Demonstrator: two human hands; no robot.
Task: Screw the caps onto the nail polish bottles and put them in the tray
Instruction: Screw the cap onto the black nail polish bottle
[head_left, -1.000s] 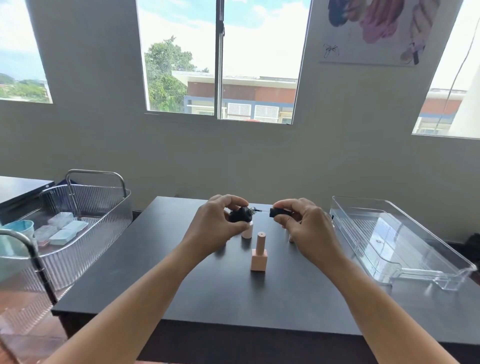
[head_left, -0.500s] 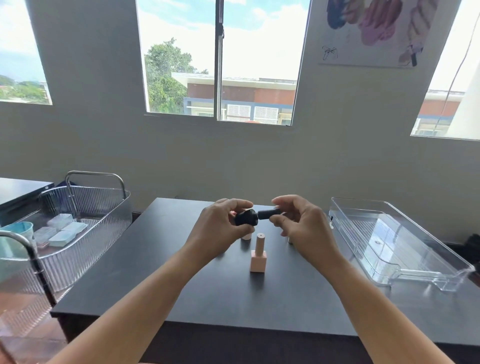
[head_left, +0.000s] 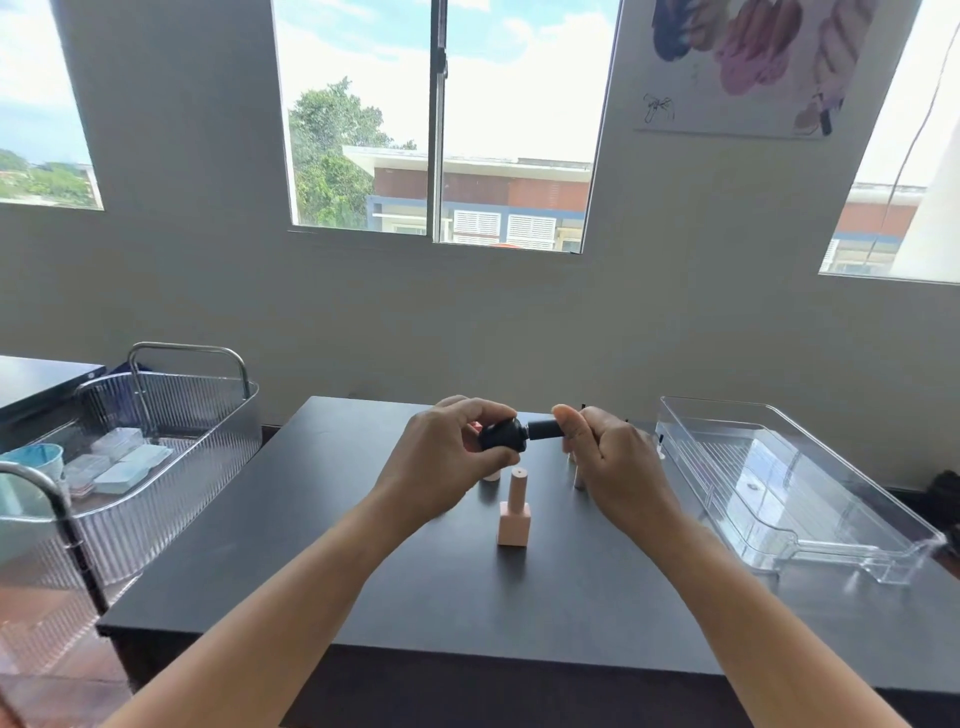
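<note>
Nearest me, under the grip, a pink bottle (head_left: 514, 512) stood capped on the tabletop (head_left: 322, 561). Above it my left hand (head_left: 447, 462) pinched the black bottle (head_left: 501, 435) on its side, and my right hand (head_left: 605, 460) pinched the black cap (head_left: 545, 430), seated on the bottle's neck. I judged the risk was cross-threading: held sideways in the air, a tilted cap would bind or leak. A dropped bottle could topple the pink one directly below. Other pink pieces sat half hidden behind my hands. The empty clear tray (head_left: 800, 540) waited well to the right of the grip, the path unobstructed.
</note>
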